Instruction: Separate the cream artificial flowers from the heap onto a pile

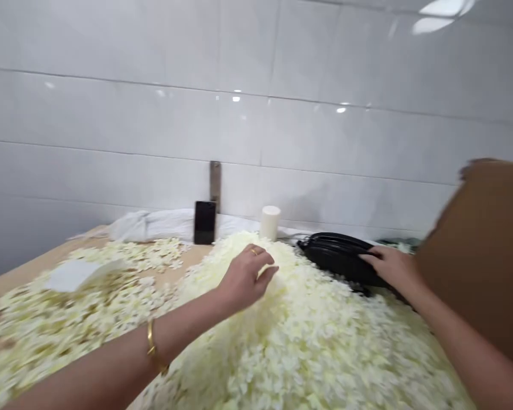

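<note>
A large heap of pale yellow-white artificial flower heads (316,336) covers the middle and right of the table. Above it is my left hand (245,278), fingers bent and thumb apart from them, with nothing visible in its grasp. A gold bracelet circles that wrist. My right hand (389,266) grips the edge of a black bag (342,253) at the heap's back right. Its thumb and fingers are closed on the bag, and part of the grip is hidden.
A dark phone (205,222) stands upright near a flat metal strip (215,182) leaning on the tiled wall (154,119). Behind the heap stands a white cylinder (269,222). White paper (74,274) lies on flatter flowers at left. A brown cardboard box (487,256) rises at right.
</note>
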Available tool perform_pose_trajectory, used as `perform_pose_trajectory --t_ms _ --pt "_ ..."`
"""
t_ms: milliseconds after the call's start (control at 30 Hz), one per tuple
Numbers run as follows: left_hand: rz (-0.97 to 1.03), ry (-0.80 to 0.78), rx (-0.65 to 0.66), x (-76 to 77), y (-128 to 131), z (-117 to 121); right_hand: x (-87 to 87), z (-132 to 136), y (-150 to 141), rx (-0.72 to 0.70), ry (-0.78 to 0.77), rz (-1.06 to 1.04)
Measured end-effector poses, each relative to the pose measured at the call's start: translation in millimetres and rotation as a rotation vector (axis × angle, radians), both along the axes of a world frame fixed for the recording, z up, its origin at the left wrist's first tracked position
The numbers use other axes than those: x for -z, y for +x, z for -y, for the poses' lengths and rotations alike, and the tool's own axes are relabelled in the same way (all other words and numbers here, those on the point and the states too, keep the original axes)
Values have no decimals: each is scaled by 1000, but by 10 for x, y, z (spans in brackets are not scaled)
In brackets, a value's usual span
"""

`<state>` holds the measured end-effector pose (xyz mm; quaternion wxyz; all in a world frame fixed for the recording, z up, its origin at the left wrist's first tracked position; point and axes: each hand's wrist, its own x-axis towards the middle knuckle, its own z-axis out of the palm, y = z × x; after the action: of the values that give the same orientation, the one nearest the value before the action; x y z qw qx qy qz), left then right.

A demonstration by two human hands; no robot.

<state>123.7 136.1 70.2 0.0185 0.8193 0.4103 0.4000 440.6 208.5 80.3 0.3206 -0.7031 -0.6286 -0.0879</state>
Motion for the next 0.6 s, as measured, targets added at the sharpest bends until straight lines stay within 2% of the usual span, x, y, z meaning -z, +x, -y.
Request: perform_pose_trajectory --t_ms 67,167,300,467,533,600 --pt "-69 -77 -34 -97 292 -368 -51 58 -43 18 -131 -61" --pt "-235 -187 -36 -207 730 -807 -50 104 15 27 -183 -118" --pt "-304 -278 15 -189 1129 -1221 -9 97 165 25 -169 -155" --pt "-285 -350 91 1 1326 -1463 -55 148 168 48 -137 -96" --pt "-259 -355 83 75 1342 -1479 -102 204 54 79 -89 25" --pt "-237 -346 71 129 1342 -1468 -153 239 -118 66 -10 232"
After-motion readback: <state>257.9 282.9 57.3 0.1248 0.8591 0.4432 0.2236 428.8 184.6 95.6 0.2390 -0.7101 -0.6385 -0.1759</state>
